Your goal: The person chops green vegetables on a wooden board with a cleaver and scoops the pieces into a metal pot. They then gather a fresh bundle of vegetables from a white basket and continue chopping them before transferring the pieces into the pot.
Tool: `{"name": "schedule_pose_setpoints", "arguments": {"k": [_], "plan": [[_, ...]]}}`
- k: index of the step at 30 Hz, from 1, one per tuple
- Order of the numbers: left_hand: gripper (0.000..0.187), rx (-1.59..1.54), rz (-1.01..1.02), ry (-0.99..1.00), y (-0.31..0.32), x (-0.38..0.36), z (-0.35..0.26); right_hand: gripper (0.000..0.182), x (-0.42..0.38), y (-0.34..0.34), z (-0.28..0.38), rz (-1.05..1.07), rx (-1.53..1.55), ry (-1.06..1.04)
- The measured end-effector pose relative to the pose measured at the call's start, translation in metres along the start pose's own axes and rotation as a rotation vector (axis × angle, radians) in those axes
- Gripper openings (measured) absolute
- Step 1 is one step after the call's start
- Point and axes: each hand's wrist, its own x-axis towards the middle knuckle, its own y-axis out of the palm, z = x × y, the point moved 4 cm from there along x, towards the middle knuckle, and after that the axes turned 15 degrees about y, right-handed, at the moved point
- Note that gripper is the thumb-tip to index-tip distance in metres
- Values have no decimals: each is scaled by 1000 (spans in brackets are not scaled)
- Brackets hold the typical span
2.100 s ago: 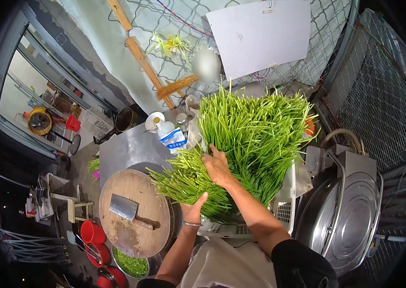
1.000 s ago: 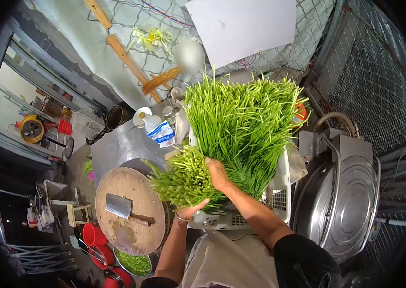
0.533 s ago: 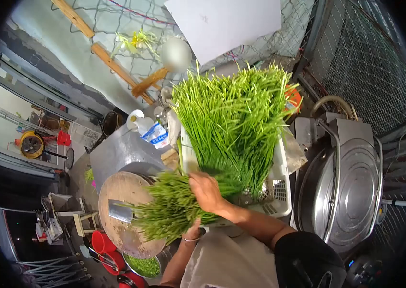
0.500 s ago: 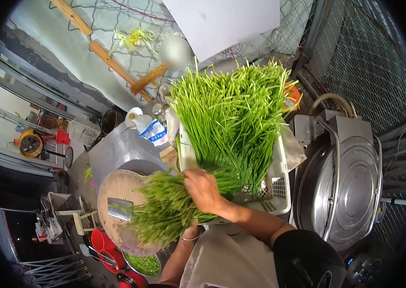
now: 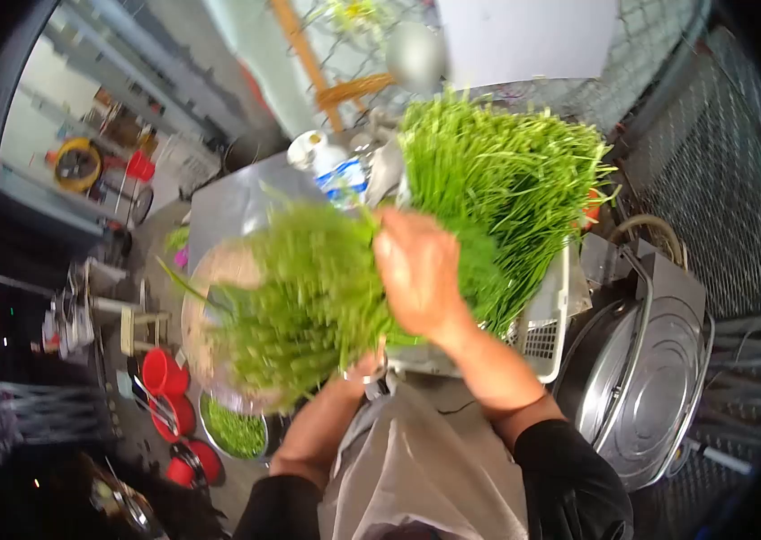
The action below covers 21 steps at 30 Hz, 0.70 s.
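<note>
A thick bundle of green chives (image 5: 295, 297), blurred by motion, hangs over the round wooden chopping board (image 5: 210, 270). My right hand (image 5: 416, 270) grips the bundle from above at its right end. My left hand (image 5: 362, 367) holds it from underneath and is mostly hidden by the greens. Behind the bundle, a large stack of chives (image 5: 506, 180) stands in a white plastic crate (image 5: 547, 328). The cleaver on the board is hidden by the bundle.
A metal bowl of chopped greens (image 5: 235, 430) and red containers (image 5: 165, 391) sit below the board. A plastic bottle (image 5: 335, 171) stands on the steel counter (image 5: 237, 211). A large steel lidded pot (image 5: 655, 387) is at the right, wire mesh fencing (image 5: 713, 135) behind.
Both hands pulled a bundle of chives out of the crate's stack and carried it left over the chopping board. The camera view shifted and blurred.
</note>
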Motion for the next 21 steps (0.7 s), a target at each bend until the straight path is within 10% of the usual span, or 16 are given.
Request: {"name": "schedule_pose_setpoints", "arguments": {"k": [10, 21], "plan": [[43, -52, -281, 455, -265, 161, -110, 62, 18, 135, 160, 190, 371, 3], [48, -538, 79, -311, -444, 132, 4, 56, -102, 394, 135, 327, 1192, 831]]}}
